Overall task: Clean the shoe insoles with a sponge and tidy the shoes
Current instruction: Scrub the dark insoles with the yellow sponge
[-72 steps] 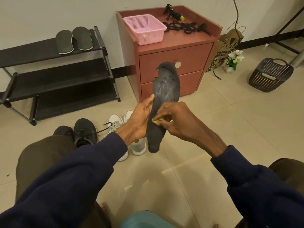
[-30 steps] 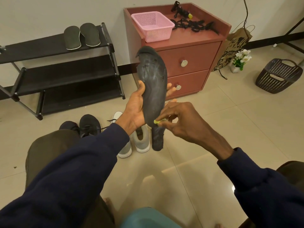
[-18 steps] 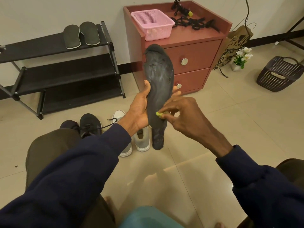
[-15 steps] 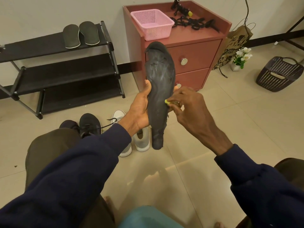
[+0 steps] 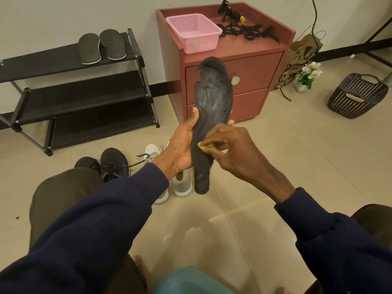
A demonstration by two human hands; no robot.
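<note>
The left hand [image 5: 182, 149] holds a dark grey insole [image 5: 212, 96] upright in front of the person. The thumb lies along its left edge and the fingertips show at its right edge, so the grip is closed around the middle of the insole. The right hand [image 5: 233, 149] pinches a small yellow-green sponge [image 5: 201, 146] and presses it on the lower half of the insole, just beside the left palm. Pale marks show on the upper part of the insole. On the floor below, a pair of white shoes [image 5: 183, 187] stands beside a pair of black shoes [image 5: 114, 161]. Two more insoles [image 5: 101, 46] lie side by side on the top shelf of the black shoe rack [image 5: 42, 63] — left of a red-brown cabinet [image 5: 250, 75].
</note>
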